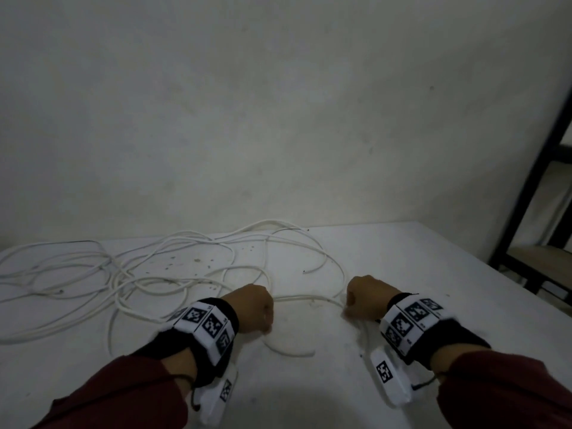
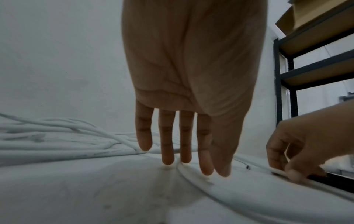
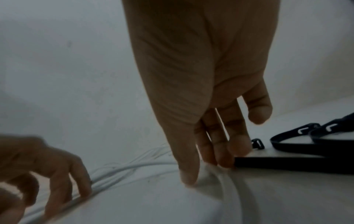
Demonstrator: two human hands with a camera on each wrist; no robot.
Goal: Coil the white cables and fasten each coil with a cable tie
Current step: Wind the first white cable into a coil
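— Where are the white cables found?

— They are spread in loose, uncoiled loops over the left and far part of the white table, up against the pale wall. One cable strand is drawn out of the tangle toward the near side and is laid across the gap between the two hands.

— How is the left hand held?

— It is lowered onto the table at the left end of that strand. In the left wrist view its fingers are seen nearly straight and pointed down, with the tips set on the table right at the strand. Nothing is seen closed inside it.

— And the right hand?

— It is set down at the right end, well apart from the left. The strand is nipped between its thumb and fingertips, as shown from the left wrist; in its own wrist view the strand is seen passing between thumb and fingers.

— Are the cable ties seen?

— Yes, black ones are laid on the table just right of the right hand, untouched. Marker-printed wristbands are worn on both wrists, and a black shelf rack is seen at the right.
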